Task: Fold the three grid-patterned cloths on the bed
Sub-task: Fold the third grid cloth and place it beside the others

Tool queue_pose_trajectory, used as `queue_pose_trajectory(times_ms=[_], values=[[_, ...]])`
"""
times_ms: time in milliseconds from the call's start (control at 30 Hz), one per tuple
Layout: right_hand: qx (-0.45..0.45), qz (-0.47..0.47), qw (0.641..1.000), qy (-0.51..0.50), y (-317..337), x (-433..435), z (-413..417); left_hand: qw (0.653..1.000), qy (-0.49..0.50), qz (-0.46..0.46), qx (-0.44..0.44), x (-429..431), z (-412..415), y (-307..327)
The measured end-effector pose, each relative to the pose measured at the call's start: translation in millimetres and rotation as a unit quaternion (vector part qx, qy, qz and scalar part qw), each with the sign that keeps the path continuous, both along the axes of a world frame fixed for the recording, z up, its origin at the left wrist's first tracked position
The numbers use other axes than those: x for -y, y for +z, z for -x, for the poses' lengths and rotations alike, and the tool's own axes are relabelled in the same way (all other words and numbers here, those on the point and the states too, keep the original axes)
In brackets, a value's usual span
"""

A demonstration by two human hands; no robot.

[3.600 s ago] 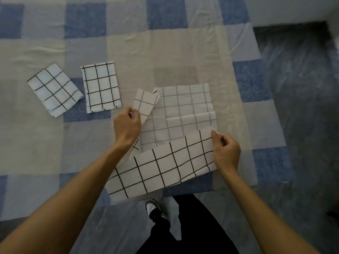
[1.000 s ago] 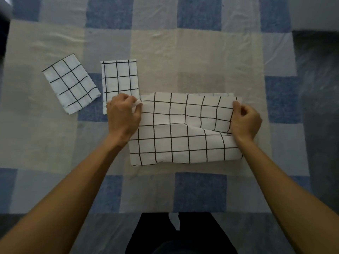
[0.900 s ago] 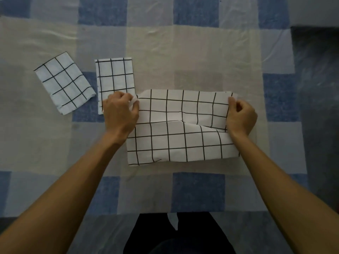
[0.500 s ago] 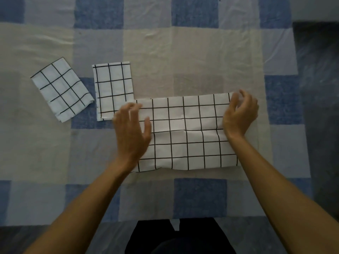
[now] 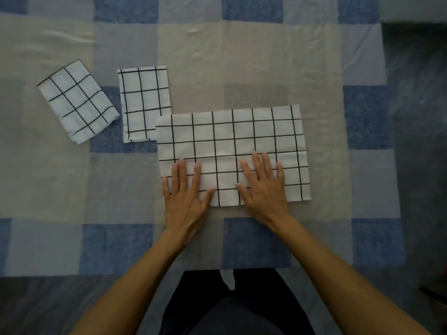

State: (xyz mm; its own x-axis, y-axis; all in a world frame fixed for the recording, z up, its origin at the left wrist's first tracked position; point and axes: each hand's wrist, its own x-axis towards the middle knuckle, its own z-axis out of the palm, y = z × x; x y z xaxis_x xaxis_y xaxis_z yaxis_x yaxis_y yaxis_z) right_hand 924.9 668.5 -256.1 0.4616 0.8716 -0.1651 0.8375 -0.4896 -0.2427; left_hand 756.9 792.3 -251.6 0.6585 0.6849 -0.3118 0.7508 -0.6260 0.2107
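Note:
Three white cloths with black grid lines lie on the bed. The largest cloth (image 5: 232, 141) is folded in half into a wide rectangle in the middle. My left hand (image 5: 185, 192) lies flat with straight fingers on its near left part. My right hand (image 5: 262, 183) lies flat on its near middle. A small folded cloth (image 5: 144, 102) sits upright just left of it, its near right corner under the big cloth. Another small folded cloth (image 5: 77, 100) lies tilted at the far left.
The bedspread (image 5: 242, 56) is a patchwork of beige, grey and blue squares. Its near edge runs across the lower frame, where my dark trousers (image 5: 229, 305) stand against it. Dark floor (image 5: 420, 117) lies beyond the bed's right edge.
Both hands let go of the big cloth's far corners after folding it over, then came back toward me. They now press flat on its near part.

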Motion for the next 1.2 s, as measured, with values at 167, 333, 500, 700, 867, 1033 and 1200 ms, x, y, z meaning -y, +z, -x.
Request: queue_pose_trajectory(times_ms=[167, 333, 500, 700, 867, 1033, 1200], values=[[0.016, 0.049, 0.998, 0.028, -5.2, 12.8, -12.0, 0.999, -0.044, 0.0, -0.005, 4.0, 15.5, -0.3], [0.008, 0.029, 1.0, 0.006, 3.1, 21.3, 0.0, 0.998, -0.063, 0.018, 0.009, 9.4, 24.1, 7.7], [-0.026, 0.002, 0.996, 0.084, 6.5, 14.3, 48.9, 0.992, -0.126, 0.0, 0.013, 31.1, 14.6, 4.2], [-0.002, 0.047, 0.998, 0.048, -3.1, 43.2, 34.4, 0.999, -0.047, -0.008, -0.011, 36.9, 25.9, -2.2], [-0.011, 0.032, 0.999, -0.012, 5.1, 43.0, 36.0, 0.999, -0.036, -0.003, -0.017, 44.8, 23.0, 3.2], [-0.035, 0.044, 0.997, 0.057, 3.7, 41.5, 50.4, 0.994, -0.105, -0.004, -0.013, 52.7, 25.9, -0.4], [-0.038, 0.074, 0.994, -0.068, 5.4, 84.6, 22.8, 0.998, -0.061, 0.003, -0.031, 39.7, 44.7, 1.1]])
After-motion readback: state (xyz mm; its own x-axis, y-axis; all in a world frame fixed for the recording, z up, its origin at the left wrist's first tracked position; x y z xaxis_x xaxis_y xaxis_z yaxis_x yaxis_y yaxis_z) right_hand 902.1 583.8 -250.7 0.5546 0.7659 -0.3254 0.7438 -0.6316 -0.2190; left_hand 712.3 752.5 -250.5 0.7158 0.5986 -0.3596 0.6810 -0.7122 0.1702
